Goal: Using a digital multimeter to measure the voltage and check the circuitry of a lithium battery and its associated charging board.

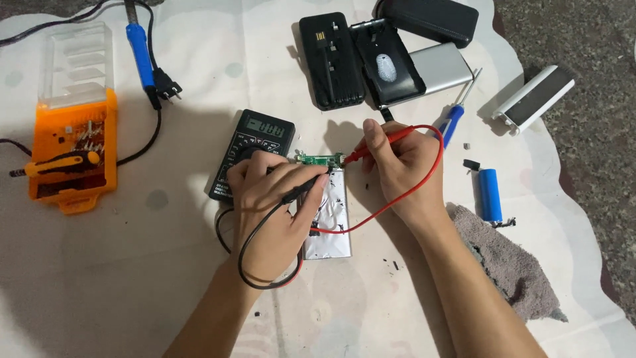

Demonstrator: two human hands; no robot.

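pale dotted cloth (199,59), speckled grey floor (596,132)

red probe (387,141) | black probe (301,189) | silver battery pouch (331,225) | orange screwdriver case (69,156) | blue cell (490,194)

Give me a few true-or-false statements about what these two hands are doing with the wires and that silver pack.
1. The right hand holds a red probe. True.
2. The left hand holds a blue probe. False: its probe is black.
3. Both probe tips meet at the small circuit board atop the silver battery pouch. True.
4. The multimeter lies right of the hands. False: it lies behind the left hand.
5. The blue cylindrical cell lies inside the orange case. False: it lies on the cloth, far right.
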